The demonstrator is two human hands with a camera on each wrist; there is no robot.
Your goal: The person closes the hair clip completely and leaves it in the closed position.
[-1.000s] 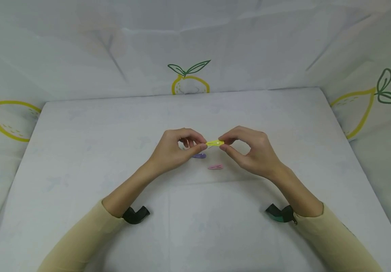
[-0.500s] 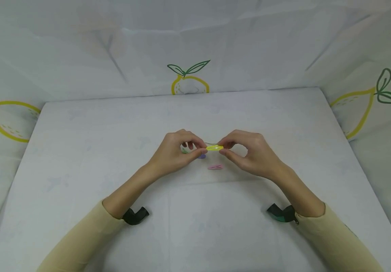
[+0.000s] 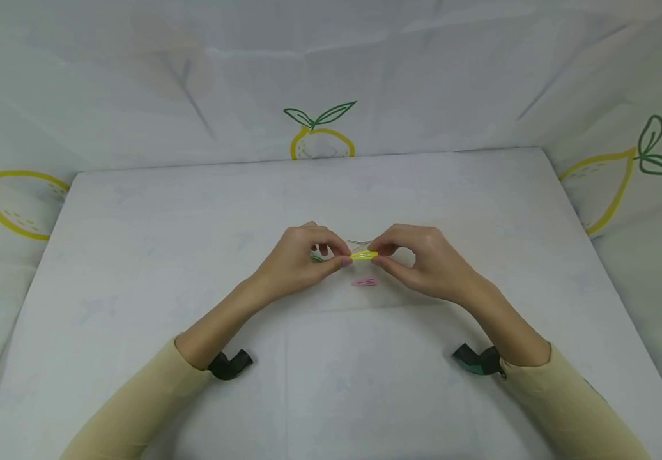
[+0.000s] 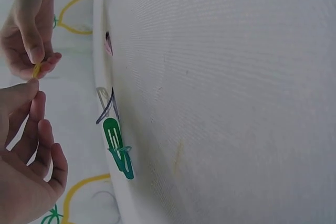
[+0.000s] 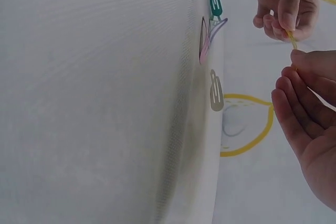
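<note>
White cloth [image 3: 423,83] printed with outlined lemons [image 3: 322,142] walls in a pale table [image 3: 365,383]. Above its middle, raised off the surface, a small yellow clip [image 3: 363,255] is pinched between two bare hands: the left hand [image 3: 302,259] grips one end between thumb and fingers, the right hand [image 3: 420,255] the other. Its long axis runs from hand to hand, nearly level in the head view; I cannot tell for certain which end tapers.

A pink clip [image 3: 364,282] lies on the near side, pointing roughly left and right, and a thin grey clip [image 3: 360,242] shows just beyond. The left hand blocks most of what lies beneath it, leaving slivers of purple and green.

The left wrist view uncovers these: a purple clip [image 4: 114,109] beside a green clip [image 4: 112,132], with a teal clip [image 4: 127,165] overlapping the green one there. The right wrist view shows the grey clip's slotted shape plainly, well below the pinched fingers
</note>
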